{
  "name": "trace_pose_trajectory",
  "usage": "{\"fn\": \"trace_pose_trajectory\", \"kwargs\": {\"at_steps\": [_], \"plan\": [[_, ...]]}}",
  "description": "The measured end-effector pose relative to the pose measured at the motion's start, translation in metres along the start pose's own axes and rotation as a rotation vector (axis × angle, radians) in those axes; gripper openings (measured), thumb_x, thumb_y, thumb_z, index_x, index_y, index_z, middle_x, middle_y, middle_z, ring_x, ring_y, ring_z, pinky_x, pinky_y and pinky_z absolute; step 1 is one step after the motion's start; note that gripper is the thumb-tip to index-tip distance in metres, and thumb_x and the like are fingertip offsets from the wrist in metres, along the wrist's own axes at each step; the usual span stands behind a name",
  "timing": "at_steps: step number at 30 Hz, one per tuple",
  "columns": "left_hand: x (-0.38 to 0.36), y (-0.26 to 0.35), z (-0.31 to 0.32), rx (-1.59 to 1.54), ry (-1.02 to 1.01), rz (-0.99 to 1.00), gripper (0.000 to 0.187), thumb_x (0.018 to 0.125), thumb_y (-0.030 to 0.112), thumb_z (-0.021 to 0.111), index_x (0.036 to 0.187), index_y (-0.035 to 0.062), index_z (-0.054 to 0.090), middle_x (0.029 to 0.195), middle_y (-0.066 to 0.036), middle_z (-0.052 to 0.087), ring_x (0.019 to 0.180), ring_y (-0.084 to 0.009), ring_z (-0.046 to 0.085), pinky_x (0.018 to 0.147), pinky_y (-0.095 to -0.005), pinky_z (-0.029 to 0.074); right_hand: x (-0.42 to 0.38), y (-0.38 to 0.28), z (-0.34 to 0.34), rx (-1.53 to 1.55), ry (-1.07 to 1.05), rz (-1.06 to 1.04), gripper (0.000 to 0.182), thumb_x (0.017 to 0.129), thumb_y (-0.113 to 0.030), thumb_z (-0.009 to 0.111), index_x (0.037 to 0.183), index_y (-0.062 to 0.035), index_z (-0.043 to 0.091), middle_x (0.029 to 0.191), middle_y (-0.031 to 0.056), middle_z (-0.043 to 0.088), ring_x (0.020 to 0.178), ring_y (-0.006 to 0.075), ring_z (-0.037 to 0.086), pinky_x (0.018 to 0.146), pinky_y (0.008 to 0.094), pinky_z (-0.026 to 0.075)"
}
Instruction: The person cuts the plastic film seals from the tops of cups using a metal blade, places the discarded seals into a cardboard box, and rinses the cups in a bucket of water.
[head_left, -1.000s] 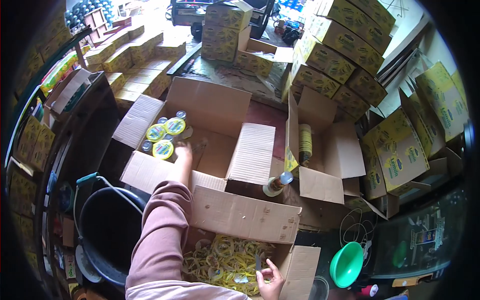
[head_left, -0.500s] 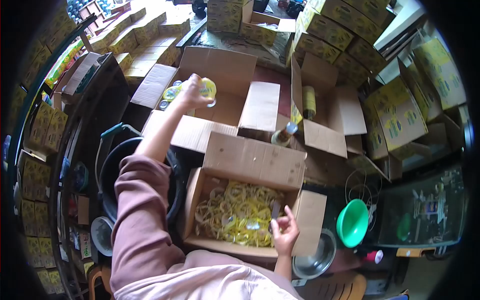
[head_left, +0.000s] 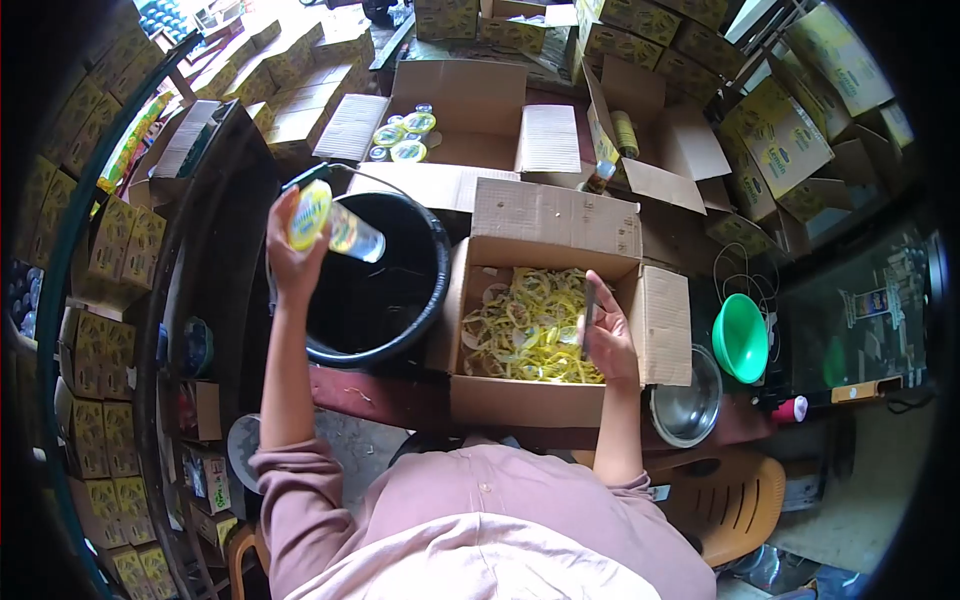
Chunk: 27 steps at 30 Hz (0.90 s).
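Note:
My left hand [head_left: 288, 250] is closed around plastic cups with yellow printed lids [head_left: 309, 215], above the left side of a black bucket [head_left: 437, 290]. A clear cup body [head_left: 357, 238] sticks out to the right of the fingers; how many cups are gripped is hard to tell. My right hand [head_left: 612, 338] grips a thin dark blade [head_left: 588, 310], probably a knife, pointing upward. It is over the right side of an open carton [head_left: 530, 400] full of yellow and clear plastic ring scraps [head_left: 520, 325].
Several yellow-lidded cups [head_left: 408, 150] stand in an open carton [head_left: 470, 80] behind. To its right, another carton [head_left: 655, 180] holds a yellow roll-like stack [head_left: 625, 133]. A bottle [head_left: 600, 177], a green bowl [head_left: 740, 338] and a clear bowl [head_left: 688, 400] are nearby.
My left hand has come back from the far carton to the bucket, bringing cups out. My right hand keeps the blade over the scraps. The head view has shifted.

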<state>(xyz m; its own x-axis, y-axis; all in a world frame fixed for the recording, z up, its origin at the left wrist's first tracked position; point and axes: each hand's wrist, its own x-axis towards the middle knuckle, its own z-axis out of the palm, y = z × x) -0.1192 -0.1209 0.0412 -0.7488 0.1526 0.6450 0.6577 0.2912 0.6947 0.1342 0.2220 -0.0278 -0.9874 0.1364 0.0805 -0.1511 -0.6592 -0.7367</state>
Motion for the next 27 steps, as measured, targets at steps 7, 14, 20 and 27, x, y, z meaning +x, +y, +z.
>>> {"fn": "trace_pose_trajectory", "kwargs": {"at_steps": [7, 14, 20, 27], "plan": [[-0.051, -0.009, -0.012, 0.040, 0.030, -0.110, 0.072, 0.058, 0.002, 0.077, 0.120, -0.0016, 0.042, 0.121, -0.013, 0.046, 0.109, -0.0206, 0.048, 0.096, -0.0296, 0.038, 0.019, 0.024, -0.006, -1.700, 0.502, -0.198, 0.036, 0.072, 0.005, 0.056, 0.107, -0.0025, 0.060, 0.078, 0.0150, 0.061, 0.065, 0.0264, 0.059, 0.062, 0.0325, 0.049], [-0.062, -0.022, -0.002, -0.161, 0.017, -0.215, 0.083, 0.053, 0.006, 0.083, 0.123, 0.0034, 0.038, 0.107, -0.012, 0.052, 0.100, -0.0199, 0.053, 0.089, -0.0283, 0.043, 0.110, 0.015, -0.050, -1.829, 0.741, -0.428, 0.011, 0.072, -0.001, 0.058, 0.080, -0.0055, 0.065, 0.077, 0.0130, 0.061, 0.073, 0.0303, 0.060, 0.066, 0.0378, 0.048], [-0.060, -0.024, -0.004, -0.173, -0.009, -0.228, 0.083, 0.053, 0.006, 0.083, 0.123, 0.0045, 0.037, 0.104, -0.012, 0.053, 0.098, -0.0202, 0.055, 0.088, -0.0280, 0.045, 0.149, 0.017, -0.080, -2.022, 0.711, -0.271, 0.014, 0.077, -0.005, 0.054, 0.081, -0.0084, 0.066, 0.083, 0.0106, 0.061, 0.080, 0.0302, 0.059, 0.070, 0.0394, 0.049], [-0.056, -0.022, -0.004, -0.183, -0.043, -0.246, 0.085, 0.053, 0.006, 0.083, 0.123, 0.0056, 0.037, 0.102, -0.012, 0.054, 0.096, -0.0202, 0.055, 0.088, -0.0291, 0.045, 0.129, 0.029, -0.074, -2.132, 0.409, -0.269, 0.021, 0.073, 0.002, 0.052, 0.085, -0.0089, 0.065, 0.083, 0.0087, 0.059, 0.084, 0.0278, 0.059, 0.073, 0.0380, 0.049]]}}
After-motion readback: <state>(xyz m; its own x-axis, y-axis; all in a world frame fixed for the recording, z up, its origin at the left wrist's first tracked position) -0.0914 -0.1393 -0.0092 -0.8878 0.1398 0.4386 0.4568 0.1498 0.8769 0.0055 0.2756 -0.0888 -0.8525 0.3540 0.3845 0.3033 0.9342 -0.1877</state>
